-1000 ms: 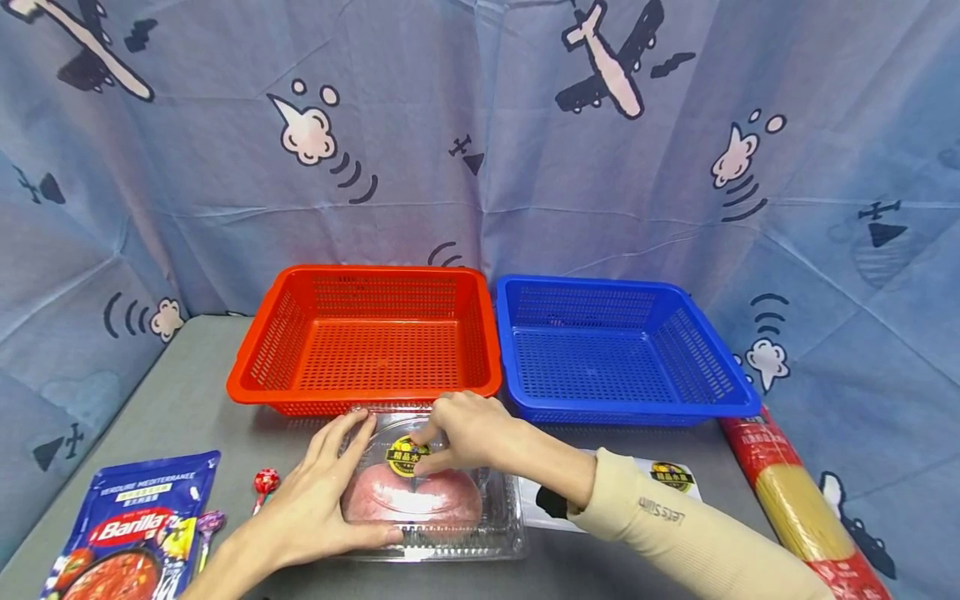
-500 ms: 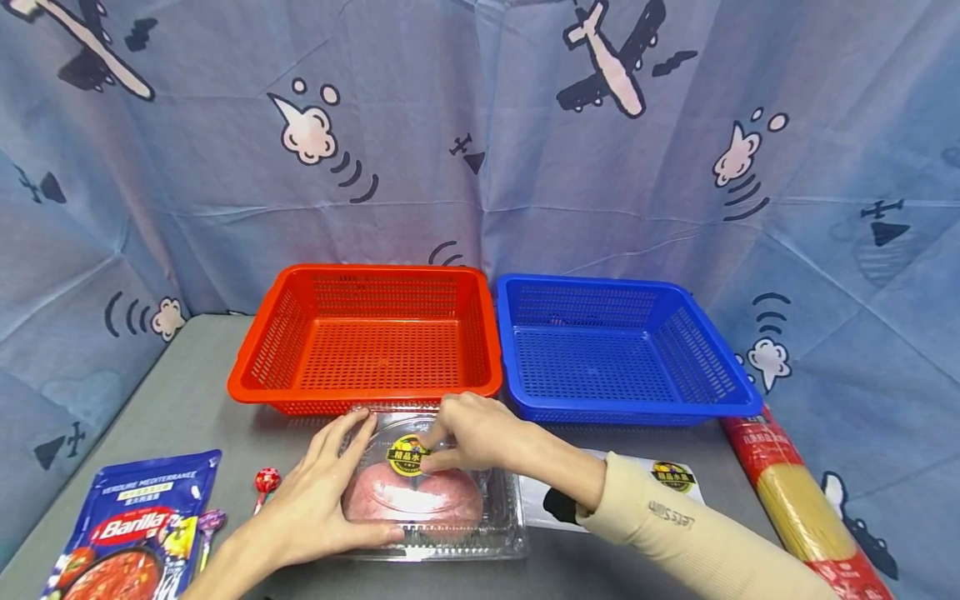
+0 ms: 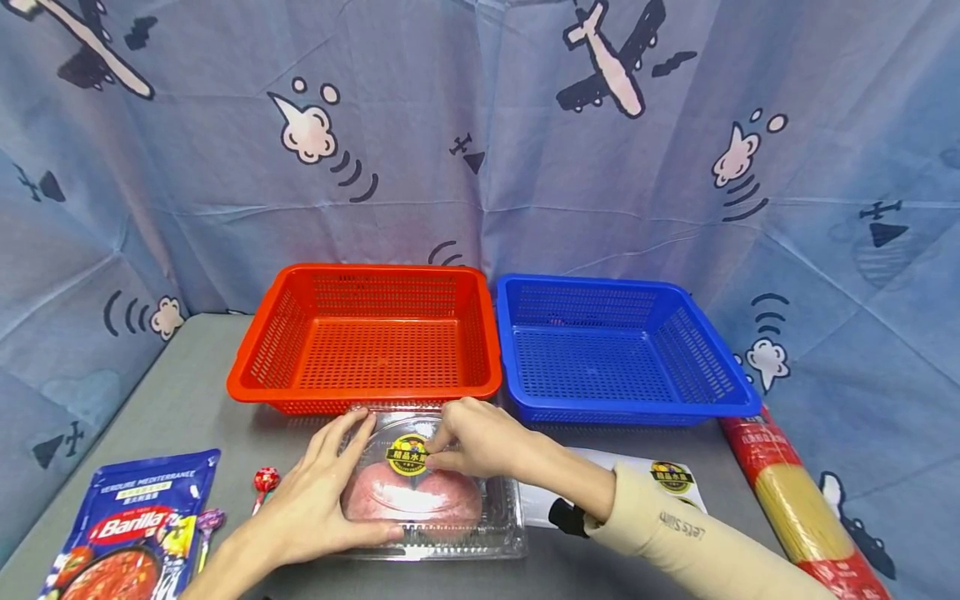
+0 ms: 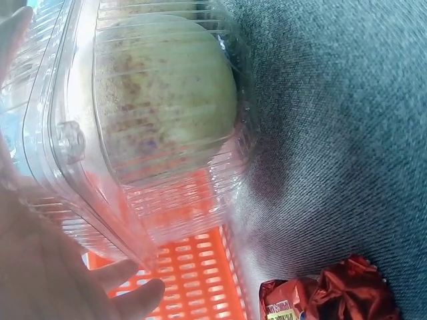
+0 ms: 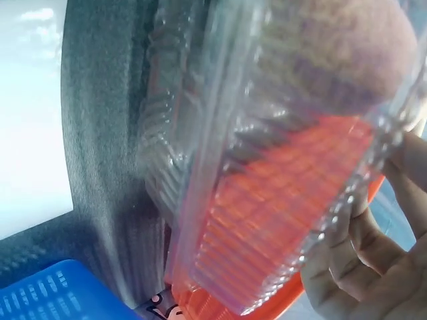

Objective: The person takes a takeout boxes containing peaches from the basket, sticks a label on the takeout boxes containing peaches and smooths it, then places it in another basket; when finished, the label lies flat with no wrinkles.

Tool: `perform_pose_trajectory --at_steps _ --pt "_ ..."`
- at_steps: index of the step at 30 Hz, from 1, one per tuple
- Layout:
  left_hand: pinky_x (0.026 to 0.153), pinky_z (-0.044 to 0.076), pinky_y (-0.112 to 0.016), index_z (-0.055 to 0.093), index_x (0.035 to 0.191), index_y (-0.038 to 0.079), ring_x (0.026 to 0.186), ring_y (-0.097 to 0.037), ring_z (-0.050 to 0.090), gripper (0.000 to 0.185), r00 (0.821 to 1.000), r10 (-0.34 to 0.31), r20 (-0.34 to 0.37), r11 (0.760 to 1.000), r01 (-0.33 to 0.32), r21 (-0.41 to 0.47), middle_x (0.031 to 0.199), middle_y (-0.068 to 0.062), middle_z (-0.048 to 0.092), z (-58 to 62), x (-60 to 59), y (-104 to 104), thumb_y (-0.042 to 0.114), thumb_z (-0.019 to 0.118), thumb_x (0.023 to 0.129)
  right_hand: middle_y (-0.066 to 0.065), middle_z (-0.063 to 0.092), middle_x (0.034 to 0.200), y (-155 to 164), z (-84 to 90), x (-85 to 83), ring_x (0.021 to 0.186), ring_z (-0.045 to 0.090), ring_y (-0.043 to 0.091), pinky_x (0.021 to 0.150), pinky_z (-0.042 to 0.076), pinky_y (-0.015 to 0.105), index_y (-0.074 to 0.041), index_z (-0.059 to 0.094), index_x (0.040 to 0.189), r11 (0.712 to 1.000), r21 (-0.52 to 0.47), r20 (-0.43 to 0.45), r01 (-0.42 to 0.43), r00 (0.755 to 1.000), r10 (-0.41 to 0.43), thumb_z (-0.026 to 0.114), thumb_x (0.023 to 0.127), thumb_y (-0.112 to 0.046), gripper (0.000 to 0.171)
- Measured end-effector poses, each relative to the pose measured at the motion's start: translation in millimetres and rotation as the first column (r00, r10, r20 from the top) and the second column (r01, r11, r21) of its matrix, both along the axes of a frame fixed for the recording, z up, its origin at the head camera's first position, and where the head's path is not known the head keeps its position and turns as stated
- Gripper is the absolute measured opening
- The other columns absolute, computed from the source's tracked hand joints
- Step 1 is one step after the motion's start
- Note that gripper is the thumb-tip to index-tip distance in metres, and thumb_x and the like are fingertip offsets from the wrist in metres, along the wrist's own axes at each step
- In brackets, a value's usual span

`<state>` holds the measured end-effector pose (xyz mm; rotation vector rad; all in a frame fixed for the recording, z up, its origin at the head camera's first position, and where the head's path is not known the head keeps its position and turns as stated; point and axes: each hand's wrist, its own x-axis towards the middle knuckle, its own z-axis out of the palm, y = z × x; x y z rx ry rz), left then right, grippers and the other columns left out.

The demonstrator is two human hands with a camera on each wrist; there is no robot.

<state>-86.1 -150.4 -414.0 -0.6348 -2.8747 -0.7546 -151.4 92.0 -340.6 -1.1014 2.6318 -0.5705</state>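
A clear plastic clamshell box point(image 3: 498, 529) with pinkish, peach-like fruit point(image 3: 412, 496) inside sits in front of the red basket. My left hand point(image 3: 318, 492) braces its left side, thumb along the front edge and fingers reaching toward the back edge. A round black-and-yellow sticker point(image 3: 407, 454) lies on the lid. At its right edge is my right hand point(image 3: 480, 442), thumb and forefinger tips close together; whether they pinch or only press it I cannot tell. In the left wrist view, a yellowish, speckled fruit point(image 4: 167, 93) shows through the box wall.
Behind stand a red basket point(image 3: 375, 396) and a blue basket point(image 3: 630, 411). A white sticker sheet point(image 3: 671, 475) lies partly under the right forearm. A pasta bag point(image 3: 802, 500) lies at the right; a sauce pouch point(image 3: 135, 529), a red lollipop point(image 3: 266, 481) and a purple lollipop point(image 3: 209, 522) at the left.
My right thumb and forefinger have shifted slightly right and drawn together, uncovering more of the sticker. The left hand and the box stay where they were.
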Motion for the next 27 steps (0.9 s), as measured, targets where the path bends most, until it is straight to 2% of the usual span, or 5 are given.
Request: perform_pose_trajectory --at_steps 4,11,17,24,27 --pt "0.103 0.050 -0.059 0.033 0.161 0.012 0.149 -0.031 0.032 0.125 1.000 0.009 0.016 1.000 -0.009 0.005 0.166 -0.006 0.027 -0.8 -0.4 0 0.086 0.070 0.067 -0.004 0.078 0.079 1 -0.8 4.8 0.067 0.048 0.001 0.057 0.038 0.016 -0.014 0.085 0.085 0.998 -0.030 -0.083 -0.048 0.996 0.046 0.080 0.088 -0.016 0.006" --pt "0.105 0.048 -0.059 0.032 0.161 0.012 0.149 -0.031 0.031 0.126 0.999 0.011 0.031 1.000 -0.011 0.005 0.167 -0.005 0.025 -1.5 -1.3 -2 0.087 0.070 0.067 -0.004 0.055 0.064 3 0.9 10.8 0.065 0.046 0.006 0.058 0.034 0.017 -0.015 0.067 0.056 0.987 0.044 -0.213 -0.155 0.964 0.161 0.079 0.087 -0.016 0.033" --pt "0.104 0.049 -0.058 0.032 0.161 0.012 0.149 -0.031 0.031 0.126 1.000 0.009 0.024 1.000 -0.009 0.007 0.166 -0.005 0.026 -1.8 -1.8 -2 0.087 0.070 0.067 -0.007 0.061 0.067 3 3.8 10.2 0.067 0.048 0.002 0.060 0.037 0.017 -0.018 0.077 0.063 0.983 0.066 -0.157 -0.171 0.971 0.179 0.077 0.086 -0.015 0.023" --pt "0.102 0.051 -0.057 0.031 0.161 0.011 0.149 -0.031 0.030 0.127 0.999 0.007 0.036 1.000 -0.008 0.019 0.167 -0.005 0.025 -1.7 -1.6 -1 0.086 0.071 0.067 -0.001 0.077 0.073 1 -2.0 5.3 0.055 0.040 -0.006 0.048 0.033 0.013 -0.010 0.085 0.087 0.993 -0.116 -0.024 0.019 0.999 -0.022 0.081 0.085 -0.011 0.004" --pt "0.102 0.051 -0.057 0.031 0.161 0.011 0.149 -0.031 0.030 0.126 0.999 0.004 0.035 1.000 -0.005 0.020 0.167 -0.005 0.025 -1.6 -1.3 -2 0.085 0.071 0.067 0.003 0.076 0.071 2 -4.7 4.4 0.050 0.038 -0.004 0.044 0.031 0.014 -0.007 0.083 0.101 0.991 -0.122 0.003 0.048 0.999 -0.048 0.080 0.086 -0.009 0.015"
